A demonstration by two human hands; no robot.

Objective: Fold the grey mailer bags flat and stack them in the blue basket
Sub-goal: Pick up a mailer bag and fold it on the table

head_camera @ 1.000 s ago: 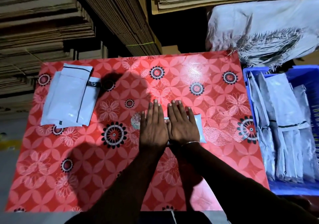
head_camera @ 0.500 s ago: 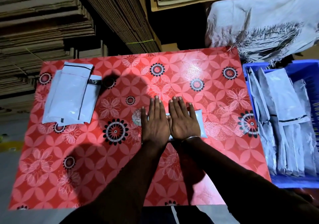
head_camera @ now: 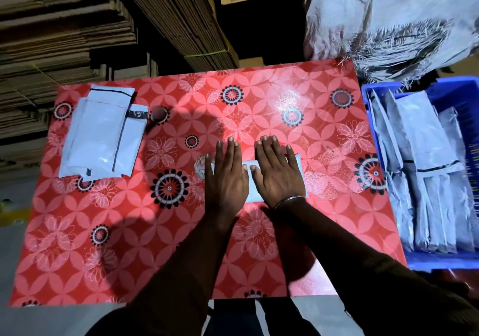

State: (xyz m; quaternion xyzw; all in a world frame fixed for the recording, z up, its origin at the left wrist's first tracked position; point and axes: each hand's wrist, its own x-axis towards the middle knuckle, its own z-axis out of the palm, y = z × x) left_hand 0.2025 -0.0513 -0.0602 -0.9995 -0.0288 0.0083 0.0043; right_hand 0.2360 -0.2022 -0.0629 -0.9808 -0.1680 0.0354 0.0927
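Note:
A folded grey mailer bag (head_camera: 249, 177) lies in the middle of the red flowered table (head_camera: 259, 102), mostly covered by my hands. My left hand (head_camera: 226, 177) lies flat on its left part, palm down, fingers straight. My right hand (head_camera: 278, 175) lies flat on its right part, with a bangle at the wrist. A small gap shows the bag between the two hands. A pile of unfolded grey mailer bags (head_camera: 101, 133) rests at the table's far left. The blue basket (head_camera: 373, 89) stands to the right of the table, holding several folded mailer bags (head_camera: 427, 175).
Stacks of flat cardboard (head_camera: 64, 24) rise behind the table's far edge. A frayed white woven sack (head_camera: 388, 19) lies behind the basket. The table's near edge runs just in front of my body.
My hands have slid slightly apart on the folded bag, so a strip of it now shows between them. The bag itself stays in place.

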